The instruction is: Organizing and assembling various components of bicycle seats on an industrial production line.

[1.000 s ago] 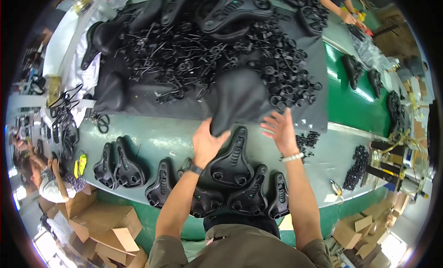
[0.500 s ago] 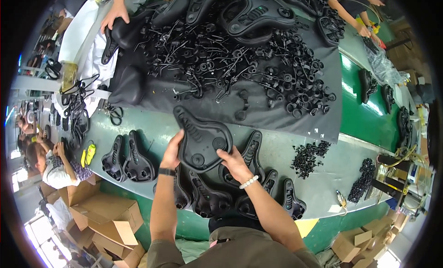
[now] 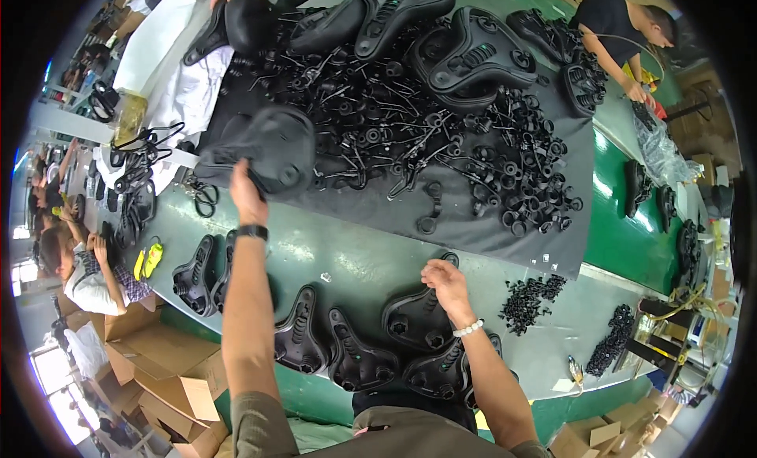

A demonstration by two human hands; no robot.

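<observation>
My left hand (image 3: 247, 194) is closed on the narrow nose of a black bicycle saddle (image 3: 285, 154), underside up and blurred by motion. That saddle is at the near left edge of the black sheet, over another dark saddle (image 3: 225, 147). On the right, my right hand (image 3: 446, 286) holds nothing, its fingers loosely bent and apart. It hovers above a saddle (image 3: 418, 320) lying on the green table. Beside that one, along the near edge, are more upturned saddles, among them one (image 3: 302, 332) and another (image 3: 356, 355).
Clamps, rods and rings (image 3: 402, 135) cover the black sheet (image 3: 473, 249). Saddles (image 3: 477, 56) lie at its far side. Small black parts (image 3: 530, 304) are heaped at right, scissors (image 3: 205, 199) at left. Co-workers (image 3: 623, 32) work around, and cardboard boxes (image 3: 158, 351) stand at lower left.
The saddle has moved from in front of me, held in both hands, to the far left in my left hand alone. My right hand has let go and moved slightly right.
</observation>
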